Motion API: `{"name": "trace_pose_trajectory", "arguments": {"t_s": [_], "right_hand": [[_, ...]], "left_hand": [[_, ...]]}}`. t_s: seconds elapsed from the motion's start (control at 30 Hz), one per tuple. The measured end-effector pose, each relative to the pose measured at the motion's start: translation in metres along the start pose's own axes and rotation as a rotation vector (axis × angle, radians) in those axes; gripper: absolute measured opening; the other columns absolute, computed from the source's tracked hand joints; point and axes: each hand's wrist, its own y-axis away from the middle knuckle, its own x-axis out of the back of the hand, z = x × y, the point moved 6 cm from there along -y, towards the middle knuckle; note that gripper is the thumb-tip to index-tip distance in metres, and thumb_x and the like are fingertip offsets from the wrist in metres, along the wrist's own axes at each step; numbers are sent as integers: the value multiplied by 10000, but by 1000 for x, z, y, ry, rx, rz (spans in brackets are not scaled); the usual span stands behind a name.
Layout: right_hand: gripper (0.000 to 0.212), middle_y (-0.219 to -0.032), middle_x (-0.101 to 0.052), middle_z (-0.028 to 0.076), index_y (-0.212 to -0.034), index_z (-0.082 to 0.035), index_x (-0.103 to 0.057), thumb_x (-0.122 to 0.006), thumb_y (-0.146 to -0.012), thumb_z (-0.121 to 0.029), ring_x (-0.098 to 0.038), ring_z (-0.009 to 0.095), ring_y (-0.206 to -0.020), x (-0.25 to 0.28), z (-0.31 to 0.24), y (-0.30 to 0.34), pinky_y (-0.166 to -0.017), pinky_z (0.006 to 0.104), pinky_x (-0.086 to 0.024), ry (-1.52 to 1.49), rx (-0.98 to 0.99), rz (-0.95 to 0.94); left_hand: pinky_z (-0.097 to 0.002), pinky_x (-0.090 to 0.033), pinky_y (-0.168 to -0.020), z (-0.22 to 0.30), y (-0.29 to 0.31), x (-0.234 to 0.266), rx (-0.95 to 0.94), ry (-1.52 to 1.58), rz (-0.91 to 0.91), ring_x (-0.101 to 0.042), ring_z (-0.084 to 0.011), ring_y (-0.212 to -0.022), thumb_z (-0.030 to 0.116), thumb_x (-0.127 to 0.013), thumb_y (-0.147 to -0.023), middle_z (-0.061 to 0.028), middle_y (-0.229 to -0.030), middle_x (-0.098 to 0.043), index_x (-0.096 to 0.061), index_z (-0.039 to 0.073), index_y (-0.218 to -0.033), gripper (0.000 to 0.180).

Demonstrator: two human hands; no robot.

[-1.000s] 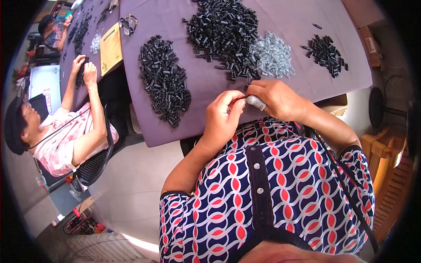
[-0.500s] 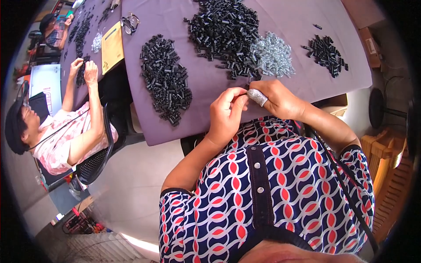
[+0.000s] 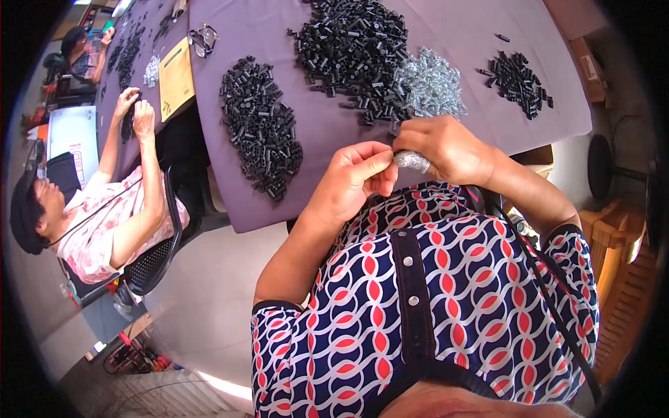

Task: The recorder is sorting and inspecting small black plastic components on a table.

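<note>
My left hand [image 3: 348, 181] and my right hand [image 3: 453, 152] meet just over the table's front edge. Fingertips and thumb of the left are pinched together against those of the right. Whatever is between them is too small and covered to make out. Silvery wrapping [image 3: 412, 162] covers my right thumb. Just beyond the hands lies a heap of small shiny clear-silver pieces [image 3: 428, 83], touching a big pile of short black tube-like pieces [image 3: 352, 52]. Left of these is a long pile of similar black pieces [image 3: 259, 129]; a smaller black pile [image 3: 517, 82] lies on the right.
A purple-grey cloth covers the table [image 3: 481, 35]. Glasses [image 3: 203, 40] and a yellow-brown envelope [image 3: 175, 80] lie at the left. A co-worker [image 3: 104, 216] sits there on a black chair, hands over black pieces. Wooden furniture [image 3: 606, 237] and a cardboard box [image 3: 589, 70] stand at the right.
My left hand has turned, its thumb now lying across the top against the right fingertips. The wrapped right thumb has tilted flatter. The piles look the same.
</note>
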Motion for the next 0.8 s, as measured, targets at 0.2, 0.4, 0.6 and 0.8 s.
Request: {"name": "trace_pose_trajectory", "arguments": {"t_s": [0.2,0.4,0.6,0.8], "right_hand": [[463,-900,-633,133,-1097,-24,-626,-767,-797,-348,-656,355,-853,6,1,0,-717,423,-541,-104,-163,171],[447,-859,-606,99,-1029,-36,-625,-780,-764,-361,-648,318,-813,-3,0,-3,-678,416,-543,165,-119,239],[418,-897,-623,114,-1044,-23,-618,-784,-751,-271,-643,332,-817,-18,7,-3,-682,421,-530,120,-155,199],[387,-890,-630,129,-1018,-17,-624,-786,-763,-259,-644,343,-818,-20,4,-2,-692,423,-537,15,-167,208]], "left_hand": [[-255,-536,-669,8,2,-3,-166,37,193,-665,-119,-761,156,-628,-995,-39,-890,-702,-680,32,-1088,163],[-267,-537,-775,-3,-4,-1,-220,71,230,-665,-119,-879,130,-654,-973,-36,-976,-698,-684,5,-1087,171],[-325,-531,-865,-2,-3,-5,-227,27,96,-662,-166,-959,68,-605,-985,-84,-1053,-692,-677,-20,-1086,152],[-306,-520,-860,-6,-5,0,-219,-8,135,-651,-142,-944,71,-616,-979,-70,-1033,-690,-681,-19,-1077,148]]}}
